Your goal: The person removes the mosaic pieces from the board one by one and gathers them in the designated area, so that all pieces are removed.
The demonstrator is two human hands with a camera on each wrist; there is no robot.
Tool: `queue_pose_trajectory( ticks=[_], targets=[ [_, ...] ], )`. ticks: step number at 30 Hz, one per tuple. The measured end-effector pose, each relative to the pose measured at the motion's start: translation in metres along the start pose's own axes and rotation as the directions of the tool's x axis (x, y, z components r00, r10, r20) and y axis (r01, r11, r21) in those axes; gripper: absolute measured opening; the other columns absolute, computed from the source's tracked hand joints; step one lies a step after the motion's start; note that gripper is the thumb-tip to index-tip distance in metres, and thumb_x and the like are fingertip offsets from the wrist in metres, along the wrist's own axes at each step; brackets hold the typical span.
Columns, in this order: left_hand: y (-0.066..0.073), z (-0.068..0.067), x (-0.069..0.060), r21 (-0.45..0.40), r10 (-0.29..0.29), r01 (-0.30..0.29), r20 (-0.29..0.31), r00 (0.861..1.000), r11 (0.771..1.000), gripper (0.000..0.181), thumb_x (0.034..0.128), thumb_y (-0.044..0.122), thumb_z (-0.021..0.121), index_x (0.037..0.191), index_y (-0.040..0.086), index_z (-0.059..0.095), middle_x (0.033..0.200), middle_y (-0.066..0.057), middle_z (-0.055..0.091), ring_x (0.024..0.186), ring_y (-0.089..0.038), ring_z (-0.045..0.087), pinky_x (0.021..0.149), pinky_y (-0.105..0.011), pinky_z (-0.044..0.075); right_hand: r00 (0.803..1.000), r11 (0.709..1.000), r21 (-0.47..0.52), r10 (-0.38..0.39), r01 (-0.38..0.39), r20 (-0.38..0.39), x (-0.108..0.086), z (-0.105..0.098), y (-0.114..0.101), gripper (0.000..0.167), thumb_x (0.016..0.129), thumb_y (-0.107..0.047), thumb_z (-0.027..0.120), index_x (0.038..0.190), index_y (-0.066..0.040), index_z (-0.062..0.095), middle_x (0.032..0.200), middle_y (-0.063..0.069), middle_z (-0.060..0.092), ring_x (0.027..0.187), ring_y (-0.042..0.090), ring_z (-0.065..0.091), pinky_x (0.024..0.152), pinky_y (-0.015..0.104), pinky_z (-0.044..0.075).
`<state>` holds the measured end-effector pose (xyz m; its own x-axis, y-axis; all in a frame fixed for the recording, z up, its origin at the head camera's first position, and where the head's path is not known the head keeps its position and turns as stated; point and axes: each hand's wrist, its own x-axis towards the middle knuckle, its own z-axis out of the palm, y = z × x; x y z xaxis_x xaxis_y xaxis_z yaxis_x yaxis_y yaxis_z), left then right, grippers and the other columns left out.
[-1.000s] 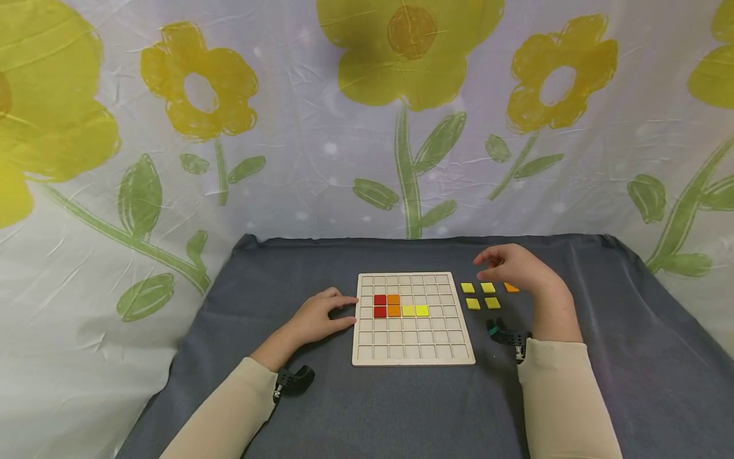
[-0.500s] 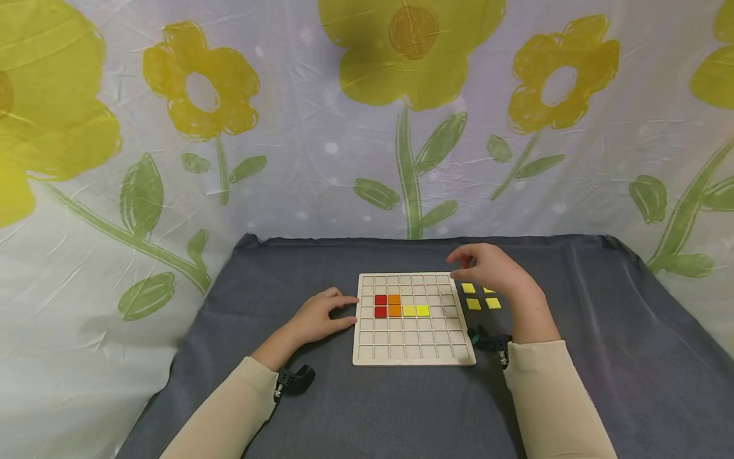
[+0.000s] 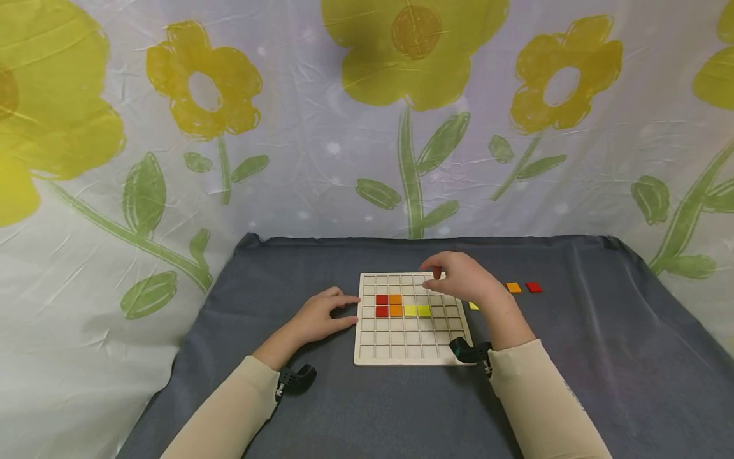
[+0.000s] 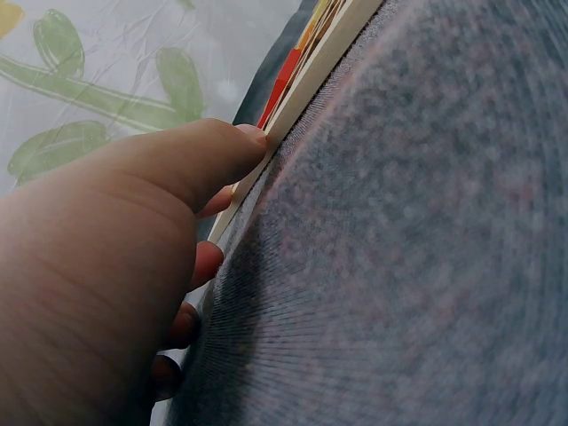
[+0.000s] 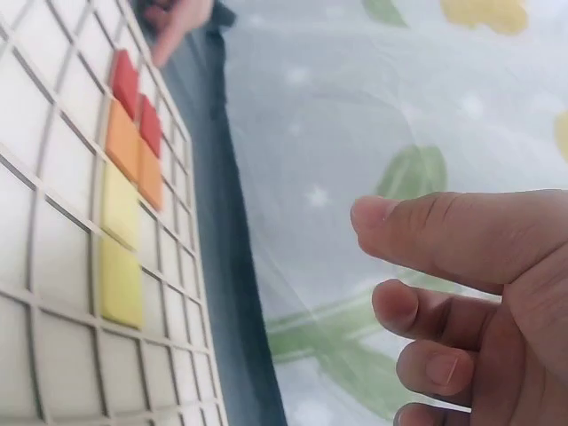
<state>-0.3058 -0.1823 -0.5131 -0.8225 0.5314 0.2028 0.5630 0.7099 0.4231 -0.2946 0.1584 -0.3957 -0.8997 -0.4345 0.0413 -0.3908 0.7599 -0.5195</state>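
A pale wooden grid board [image 3: 413, 354] lies on the cloth. Two red tiles [image 3: 381, 299], two orange tiles [image 3: 395, 311] and two yellow tiles [image 3: 424, 311] sit in its cells. Thumb and forefinger of my left hand [image 3: 318, 315] touch the board's left edge. Over the board's upper right part hovers my right hand [image 3: 459, 277], its thumb and forefinger tips apart. Nothing shows between the right hand's thumb and fingers [image 5: 435, 368] in the right wrist view.
Right of the board lie a loose orange tile [image 3: 513, 288] and a loose red tile [image 3: 534, 287]. A loose yellow tile [image 3: 473, 306] peeks out beside the right wrist, which covers that area. Behind the dark cloth [image 3: 321, 414] hangs a flowered curtain [image 3: 298, 159].
My right hand has moved left from above the loose tiles to over the board, uncovering the loose orange and red tiles. The left hand and the tiles on the board have stayed put.
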Motion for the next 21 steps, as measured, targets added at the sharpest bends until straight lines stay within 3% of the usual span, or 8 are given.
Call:
queue_pose_trajectory(
  ticks=[7, 21],
  targets=[
    [-0.001, 0.000, 0.000, 0.005, 0.006, -0.006, -0.001, 1.000, 1.000, 0.047, 0.0952, 0.043, 0.074, 0.138, 0.025, 0.068, 0.099, 0.010, 0.053, 0.076, -0.010, 0.044, 0.070, -0.031, 0.040, 0.999, 0.996, -0.078, -0.029, 0.031, 0.030, 0.008, 0.017, -0.013, 0.031, 0.097, -0.021, 0.074, 0.125, -0.010, 0.074, 0.089, 0.003, 0.059, 0.071, 0.019, 0.050, 0.065, 0.036, 0.042],
    [-0.001, 0.000, 0.001, -0.001, 0.021, -0.021, -0.007, 1.000, 1.000, 0.046, 0.0955, 0.043, 0.074, 0.137, 0.024, 0.069, 0.098, 0.009, 0.053, 0.074, -0.010, 0.044, 0.068, -0.031, 0.040, 0.996, 0.972, -0.229, -0.030, 0.050, 0.090, 0.025, 0.061, -0.016, 0.033, 0.098, -0.022, 0.074, 0.129, -0.009, 0.073, 0.095, 0.002, 0.063, 0.081, 0.018, 0.056, 0.075, 0.037, 0.050]
  ],
)
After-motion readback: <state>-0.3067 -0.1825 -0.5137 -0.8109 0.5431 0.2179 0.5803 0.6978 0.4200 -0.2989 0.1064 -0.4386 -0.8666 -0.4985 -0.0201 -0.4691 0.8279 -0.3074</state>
